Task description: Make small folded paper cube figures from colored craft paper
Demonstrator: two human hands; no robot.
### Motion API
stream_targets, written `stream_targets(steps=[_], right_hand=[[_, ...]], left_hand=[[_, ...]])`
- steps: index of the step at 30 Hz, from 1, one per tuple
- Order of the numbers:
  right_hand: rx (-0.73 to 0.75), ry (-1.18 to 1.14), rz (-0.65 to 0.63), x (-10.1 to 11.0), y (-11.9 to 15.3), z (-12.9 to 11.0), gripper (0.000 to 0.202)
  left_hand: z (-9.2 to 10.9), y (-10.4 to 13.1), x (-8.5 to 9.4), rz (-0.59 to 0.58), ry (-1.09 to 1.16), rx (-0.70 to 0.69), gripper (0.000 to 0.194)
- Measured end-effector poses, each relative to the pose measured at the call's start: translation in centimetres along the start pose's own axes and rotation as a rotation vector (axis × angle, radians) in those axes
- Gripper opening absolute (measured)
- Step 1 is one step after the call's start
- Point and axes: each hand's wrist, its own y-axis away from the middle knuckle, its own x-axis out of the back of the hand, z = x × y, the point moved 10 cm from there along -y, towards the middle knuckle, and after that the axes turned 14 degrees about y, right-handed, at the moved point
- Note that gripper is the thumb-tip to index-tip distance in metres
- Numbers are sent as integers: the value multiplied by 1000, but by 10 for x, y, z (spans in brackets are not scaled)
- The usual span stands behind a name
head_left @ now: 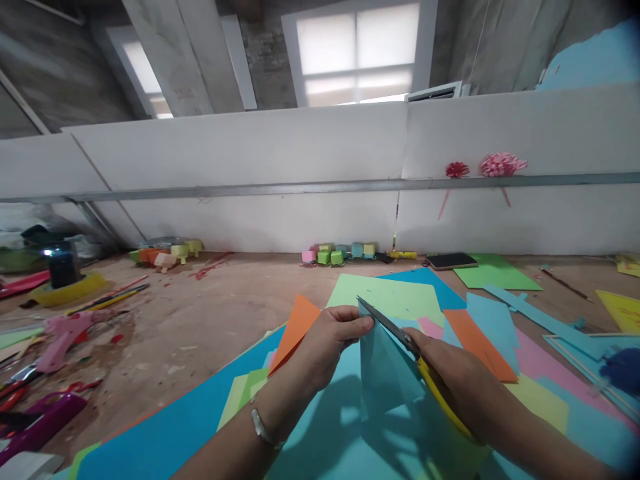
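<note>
Apparently mid-cut, left hand [345, 328] pinching light-blue paper [383, 373] at frame centre, right hand [447, 367] gripping yellow-handled scissors [419, 357] with blades along its upper edge, some snipping seemingly done, scraps [407, 309] above, the piece not yet cut free.

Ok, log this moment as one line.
left hand: pinching light-blue paper | right hand: holding yellow-handled scissors, blades at paper's edge | nearby: orange paper, phone

Apparently no readable text anywhere
</note>
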Motion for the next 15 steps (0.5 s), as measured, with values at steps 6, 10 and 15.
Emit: stream_targets(steps=[6, 10, 15], right_hand=[[23, 90, 52, 3, -1, -5, 35], [66, 148, 135, 10, 1, -11, 32], [73, 148, 172, 12, 4, -14, 26]], left_hand=[[-3, 1, -4, -22, -17, 26, 43], [-4, 0, -3, -1, -11, 32, 45], [-5, 1, -5, 3, -8, 40, 46]])
